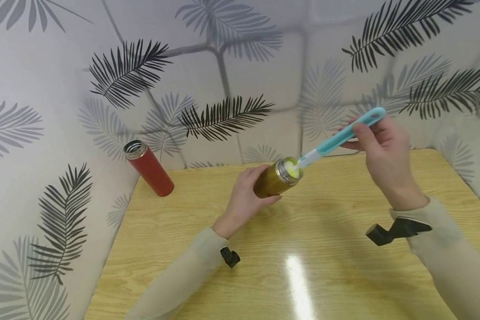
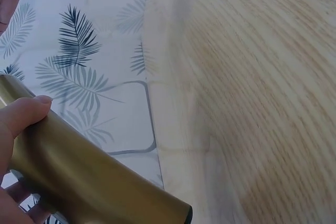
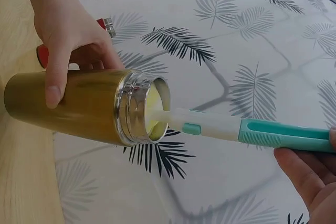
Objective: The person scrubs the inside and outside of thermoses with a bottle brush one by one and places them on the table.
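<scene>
My left hand (image 1: 246,193) grips a gold vacuum flask (image 1: 269,181) round its body, tilted with its steel mouth toward the right. In the right wrist view the left thumb lies along the flask (image 3: 89,103). My right hand (image 1: 388,155) pinches the turquoise handle of a bottle brush (image 1: 344,135) between thumb and fingers. The white neck of the brush (image 3: 210,124) runs into the flask's mouth, and its yellow-white sponge head (image 3: 153,106) sits just inside the rim; the rest is hidden in the flask. The left wrist view shows the flask's base end (image 2: 115,182).
A red flask (image 1: 150,171) without a lid stands at the back left of the wooden table (image 1: 240,275). Right behind the table rises a wall (image 1: 264,80) with a leaf pattern. Black camera mounts (image 1: 398,230) sit on both wrists.
</scene>
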`<state>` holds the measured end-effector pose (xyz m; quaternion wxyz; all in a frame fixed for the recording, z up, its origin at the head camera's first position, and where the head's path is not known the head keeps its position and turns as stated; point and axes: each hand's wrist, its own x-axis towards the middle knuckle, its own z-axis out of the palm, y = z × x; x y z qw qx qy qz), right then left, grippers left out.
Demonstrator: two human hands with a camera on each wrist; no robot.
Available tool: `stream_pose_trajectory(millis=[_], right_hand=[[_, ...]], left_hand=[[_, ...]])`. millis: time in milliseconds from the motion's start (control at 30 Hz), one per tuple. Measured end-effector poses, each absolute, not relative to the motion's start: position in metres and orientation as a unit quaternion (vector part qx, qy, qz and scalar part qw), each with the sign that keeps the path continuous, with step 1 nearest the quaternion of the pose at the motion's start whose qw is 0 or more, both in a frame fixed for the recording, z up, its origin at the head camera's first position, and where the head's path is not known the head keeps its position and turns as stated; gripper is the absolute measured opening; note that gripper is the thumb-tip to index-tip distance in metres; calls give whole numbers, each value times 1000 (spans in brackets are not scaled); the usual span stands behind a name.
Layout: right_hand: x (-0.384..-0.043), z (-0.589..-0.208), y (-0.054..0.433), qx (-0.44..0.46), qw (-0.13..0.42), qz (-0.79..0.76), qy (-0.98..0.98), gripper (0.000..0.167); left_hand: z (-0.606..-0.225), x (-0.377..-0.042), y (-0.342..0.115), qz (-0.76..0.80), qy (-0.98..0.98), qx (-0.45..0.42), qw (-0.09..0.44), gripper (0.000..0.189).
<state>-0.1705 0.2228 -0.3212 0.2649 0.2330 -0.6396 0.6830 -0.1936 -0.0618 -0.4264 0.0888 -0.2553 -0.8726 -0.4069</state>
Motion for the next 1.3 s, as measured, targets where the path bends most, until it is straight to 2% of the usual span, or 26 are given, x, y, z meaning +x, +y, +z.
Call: stream_pose_trajectory(millis=[300, 633, 933, 1300], right_hand=[[-173, -318, 236, 203, 314, 716, -589, 10], [-172, -313, 241, 170, 364, 699, -592, 12], [-170, -310, 245, 176, 365, 708, -578, 12], [-170, -305, 251, 182, 374, 701, -580, 15]], left_hand=[[-427, -191, -65, -372, -887, -253, 108, 77], [-430, -191, -70, -369, -888, -251, 113, 76], [-426, -197, -73, -380, -880, -261, 112, 77], [-421, -197, -78, -387, -880, -262, 81, 77]])
